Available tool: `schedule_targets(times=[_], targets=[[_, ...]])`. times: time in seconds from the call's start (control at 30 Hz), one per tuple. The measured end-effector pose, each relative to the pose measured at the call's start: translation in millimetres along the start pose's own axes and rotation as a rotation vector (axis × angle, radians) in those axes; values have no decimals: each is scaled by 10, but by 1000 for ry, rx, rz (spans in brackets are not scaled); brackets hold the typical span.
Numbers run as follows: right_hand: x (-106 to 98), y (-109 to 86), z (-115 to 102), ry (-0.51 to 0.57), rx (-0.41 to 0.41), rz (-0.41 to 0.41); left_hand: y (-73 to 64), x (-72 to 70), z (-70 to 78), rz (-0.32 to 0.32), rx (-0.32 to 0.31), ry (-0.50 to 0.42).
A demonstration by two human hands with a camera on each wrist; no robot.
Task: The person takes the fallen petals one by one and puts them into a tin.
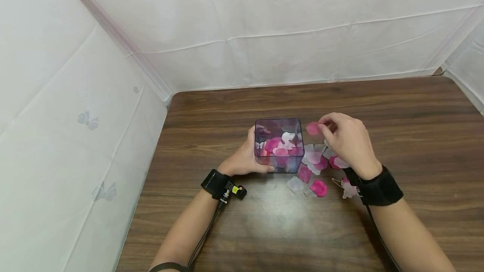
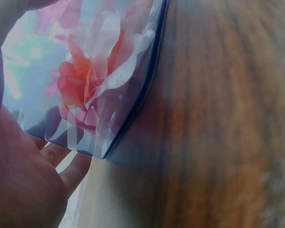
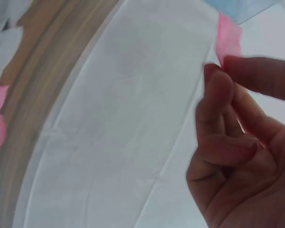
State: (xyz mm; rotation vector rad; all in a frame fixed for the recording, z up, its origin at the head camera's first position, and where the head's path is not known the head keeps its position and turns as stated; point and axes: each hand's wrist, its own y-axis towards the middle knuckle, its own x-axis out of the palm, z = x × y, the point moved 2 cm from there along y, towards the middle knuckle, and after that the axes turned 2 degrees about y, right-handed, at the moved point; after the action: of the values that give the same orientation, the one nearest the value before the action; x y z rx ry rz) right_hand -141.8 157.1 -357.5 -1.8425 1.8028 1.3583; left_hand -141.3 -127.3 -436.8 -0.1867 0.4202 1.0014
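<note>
Pink petal [image 1: 313, 128], one: pinched in the right hand [image 1: 349, 142], held off the bench [image 1: 427, 137], just beside the box. Box [image 1: 277, 125], tinted, one: gripped around its side by the left hand [image 1: 246, 154]; petals inside. Loose petals [image 1: 319, 188], several: on the bench. Step in hand, apparently: gathering petals singly. Next move likely calls for: carrying leftward over the rim, then releasing.

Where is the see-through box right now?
In the head view, the left hand holds the see-through box, just left of most loose petals.
</note>
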Motion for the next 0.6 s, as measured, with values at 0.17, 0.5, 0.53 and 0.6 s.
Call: schedule_targets(times=[0.17,0.5,0.53,0.6], targets=[[9,-19,-103,80,-63,151,5,4,11,4,19,-3],[151,-66,-223,129,-206,182,24,17,0,-3,26,-46],[170,-70,-232,136,-216,184,25,17,1,-4,22,-48],[205,-78,-248,157,-225,192,24,17,16,-10,11,-48]])
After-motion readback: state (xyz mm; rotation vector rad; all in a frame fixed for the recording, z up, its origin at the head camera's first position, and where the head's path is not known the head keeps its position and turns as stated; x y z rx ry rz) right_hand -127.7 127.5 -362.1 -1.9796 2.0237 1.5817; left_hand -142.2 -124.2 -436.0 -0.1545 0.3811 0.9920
